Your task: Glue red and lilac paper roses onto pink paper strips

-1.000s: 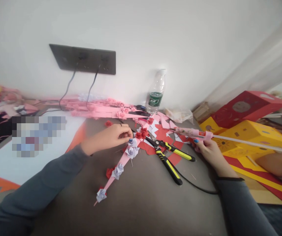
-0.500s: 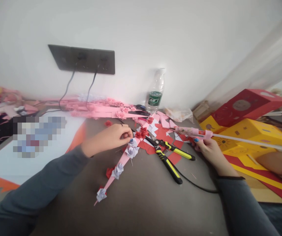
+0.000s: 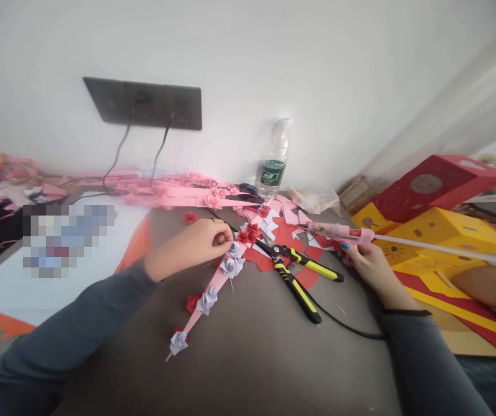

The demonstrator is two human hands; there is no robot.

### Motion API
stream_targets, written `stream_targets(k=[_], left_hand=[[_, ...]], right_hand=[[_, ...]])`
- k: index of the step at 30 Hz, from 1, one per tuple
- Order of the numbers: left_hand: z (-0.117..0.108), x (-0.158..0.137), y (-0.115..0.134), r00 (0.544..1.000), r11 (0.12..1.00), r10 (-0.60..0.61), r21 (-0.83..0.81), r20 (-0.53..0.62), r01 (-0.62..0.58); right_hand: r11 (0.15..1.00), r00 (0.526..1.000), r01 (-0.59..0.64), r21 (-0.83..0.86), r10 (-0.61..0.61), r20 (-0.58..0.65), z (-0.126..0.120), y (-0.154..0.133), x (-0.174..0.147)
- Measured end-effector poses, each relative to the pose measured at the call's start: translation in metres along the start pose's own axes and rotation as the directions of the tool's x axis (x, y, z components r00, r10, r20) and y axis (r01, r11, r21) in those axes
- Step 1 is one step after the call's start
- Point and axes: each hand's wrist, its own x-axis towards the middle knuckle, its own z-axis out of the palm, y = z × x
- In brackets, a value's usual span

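My left hand [image 3: 204, 240] is closed in a pinch at the topmost pale lilac paper rose [image 3: 239, 252] on a slim, pointed pink paper strip [image 3: 219, 281]. More pale roses [image 3: 207, 301] sit along this strip, with red ones [image 3: 248, 233] by its upper end. A pink hot glue gun [image 3: 338, 232] is gripped in my right hand [image 3: 364, 263], its nozzle towards the left. From its back sticks a long clear glue stick [image 3: 438, 249]. Between my hands lie black and yellow pliers [image 3: 293, 277] with their handles apart.
Red and white paper scraps [image 3: 286, 231] lie behind the pliers. A plastic water bottle [image 3: 272, 164] stands by the wall near pink flowered strips [image 3: 178, 195]. Yellow [image 3: 447, 237] and red boxes [image 3: 440, 185] are at right, beside another person's forearm [image 3: 484, 283]. A black cable [image 3: 343, 326] crosses the table.
Almost nothing differs. Both hands keep their places and grips, and the view has shifted only very slightly.
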Motion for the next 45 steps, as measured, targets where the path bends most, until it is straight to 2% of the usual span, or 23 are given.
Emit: stream_targets(k=[6, 10, 14, 18, 22, 24, 28, 32, 36, 45], left_hand=[[-0.004, -0.003, -0.002, 0.999, 0.998, -0.042, -0.055, -0.024, 0.041], [-0.009, -0.003, -0.009, 0.998, 0.983, -0.061, -0.171, -0.004, 0.059], [-0.008, -0.002, -0.017, 0.994, 0.949, -0.105, -0.304, -0.037, 0.089], [-0.003, -0.001, -0.022, 0.984, 0.842, -0.162, -0.530, -0.073, 0.099], [0.000, 0.001, -0.028, 0.977, 0.713, -0.212, -0.688, -0.025, 0.138], [-0.001, 0.002, -0.031, 0.974, 0.726, -0.226, -0.672, -0.033, 0.146], [-0.004, 0.001, -0.034, 0.966, 0.819, -0.233, -0.559, -0.115, 0.131], [-0.008, -0.001, -0.031, 0.973, 0.870, -0.184, -0.484, -0.140, 0.095], [-0.008, -0.002, -0.028, 0.983, 0.882, -0.115, -0.469, -0.139, 0.037], [-0.010, -0.002, -0.025, 0.983, 0.866, -0.168, -0.487, -0.075, 0.111]], right_hand=[[1.000, 1.000, -0.024, 0.013, 0.024, 0.009, -0.001, 0.001, 0.000], [1.000, 1.000, -0.023, 0.008, 0.023, 0.012, -0.001, 0.002, 0.000], [1.000, 1.000, -0.025, 0.007, 0.025, 0.012, 0.000, 0.003, 0.000], [1.000, 1.000, -0.007, 0.000, 0.007, -0.002, 0.001, 0.004, 0.002], [1.000, 1.000, 0.020, -0.002, -0.020, -0.016, 0.002, 0.009, 0.003], [0.999, 0.999, 0.043, 0.005, -0.043, -0.025, 0.002, 0.012, 0.004], [0.999, 0.999, 0.045, 0.009, -0.044, -0.019, 0.002, 0.013, 0.005], [1.000, 1.000, 0.028, 0.003, -0.028, -0.010, 0.001, 0.012, 0.004], [1.000, 1.000, 0.030, 0.002, -0.030, -0.008, 0.002, 0.014, 0.004], [1.000, 1.000, 0.015, 0.027, -0.015, -0.012, 0.002, 0.018, 0.005]])
